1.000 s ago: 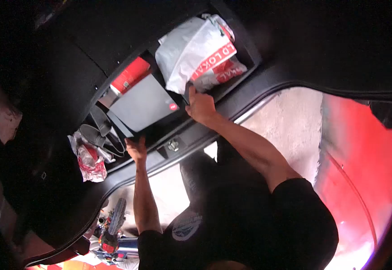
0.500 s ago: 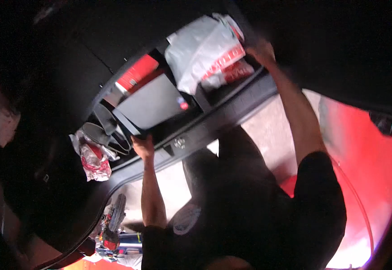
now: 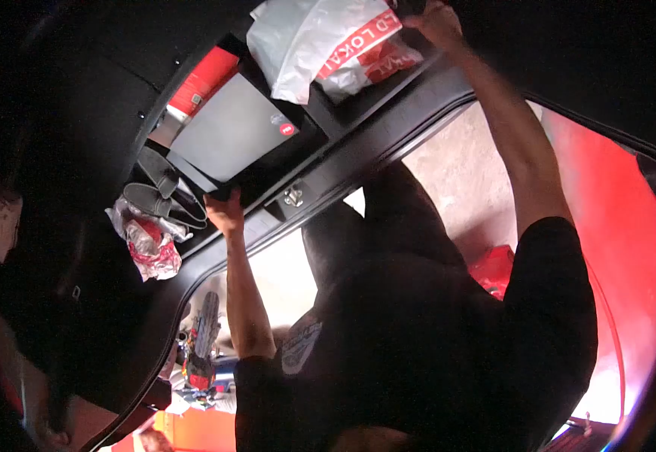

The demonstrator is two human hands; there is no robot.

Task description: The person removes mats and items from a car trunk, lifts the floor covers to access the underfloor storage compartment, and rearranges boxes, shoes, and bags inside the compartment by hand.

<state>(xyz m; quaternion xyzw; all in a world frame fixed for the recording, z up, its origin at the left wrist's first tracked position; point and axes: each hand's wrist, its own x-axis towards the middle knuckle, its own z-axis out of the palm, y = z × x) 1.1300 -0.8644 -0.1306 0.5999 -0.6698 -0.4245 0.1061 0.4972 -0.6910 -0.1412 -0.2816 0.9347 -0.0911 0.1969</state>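
My left hand (image 3: 226,212) is at the near edge of a black storage compartment (image 3: 268,177) in a car boot, beside the lower corner of a flat grey case (image 3: 230,128) with a red round sticker. Its thumb and a finger curl over something dark that I cannot make out. Up at the right, my right hand (image 3: 437,29) is bent next to a white plastic bag (image 3: 298,49) with a red lettered band; dark material hides its fingertips. A red and white box (image 3: 200,83) lies behind the case.
Dark sandals (image 3: 151,196) and a crumpled red and white plastic bag (image 3: 151,245) lie left of the case. A metal latch striker (image 3: 292,197) sits on the boot sill (image 3: 358,169). Outside are a wheeled machine (image 3: 206,331), a red object (image 3: 494,270) and a red hose (image 3: 610,324).
The compartment, its contents and both hands now appear higher in view, with the left-side items also further left. More of the red object on the floor shows. Both hands keep similar places at the compartment.
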